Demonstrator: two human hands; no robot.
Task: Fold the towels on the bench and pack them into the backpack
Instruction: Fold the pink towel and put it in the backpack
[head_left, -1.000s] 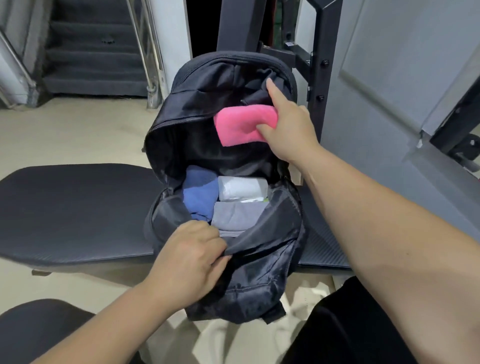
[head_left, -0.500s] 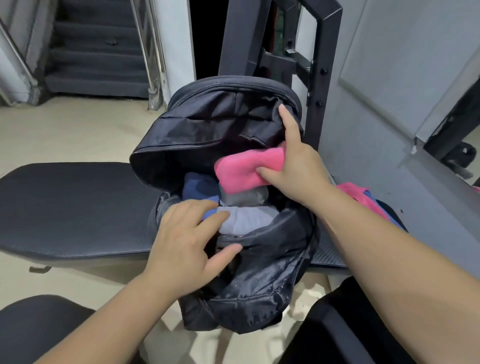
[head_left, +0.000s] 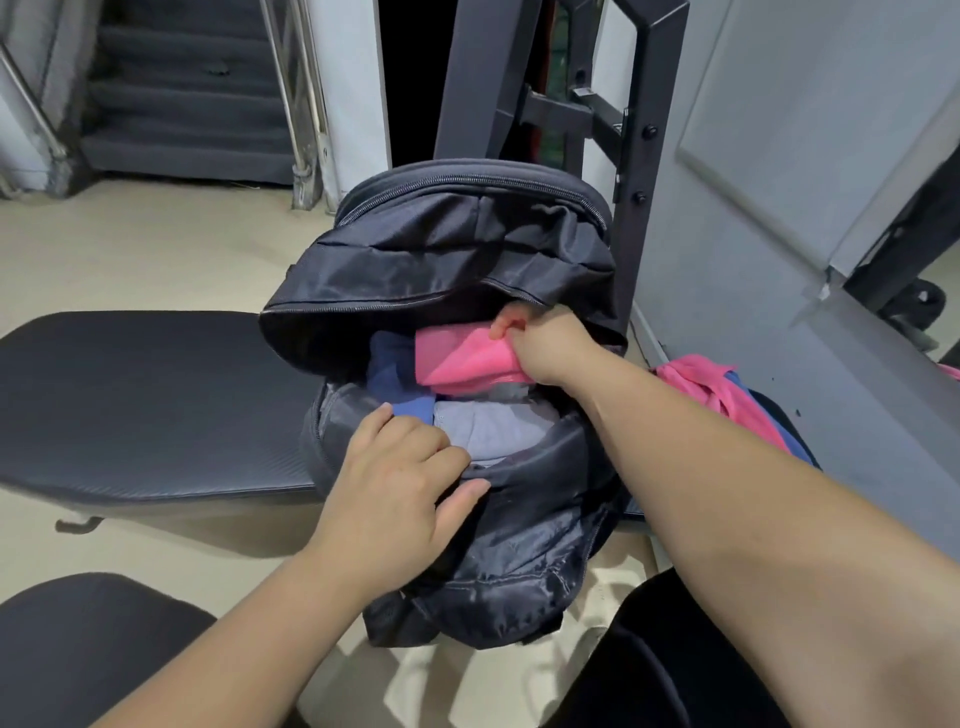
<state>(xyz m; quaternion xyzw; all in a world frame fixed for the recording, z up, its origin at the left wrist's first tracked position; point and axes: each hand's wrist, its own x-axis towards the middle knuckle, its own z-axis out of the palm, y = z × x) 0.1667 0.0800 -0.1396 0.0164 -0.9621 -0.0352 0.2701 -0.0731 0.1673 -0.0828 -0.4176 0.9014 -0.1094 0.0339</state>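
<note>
Here the right hand (head_left: 545, 348) reaches forward into the mouth of the open black nylon backpack (head_left: 467, 270), its forearm stretched diagonally from the lower right, wrist bent down. Its grip is closed tight on the folded pink terry towel (head_left: 457, 364), fingers curled over the towel's far right edge and partly hidden under the bag's drooping top flap. The pink towel lies across the top of the load, just inside the opening, over a folded dark blue towel (head_left: 392, 369) at the left and a folded grey towel (head_left: 493, 431) toward the near side.

The left hand (head_left: 400, 488) comes up from the lower left, palm down, fingers loosely bent and spread over the near rim of the backpack; its fingertips touch the blue and grey towels, the thumb lies along the rim fabric, and this grip encloses nothing.

The backpack sits on the near edge of the black padded table (head_left: 130, 405). Right of the bag, behind the right forearm, a loose heap of pink and blue towels (head_left: 727, 395) lies on the same surface.
</note>
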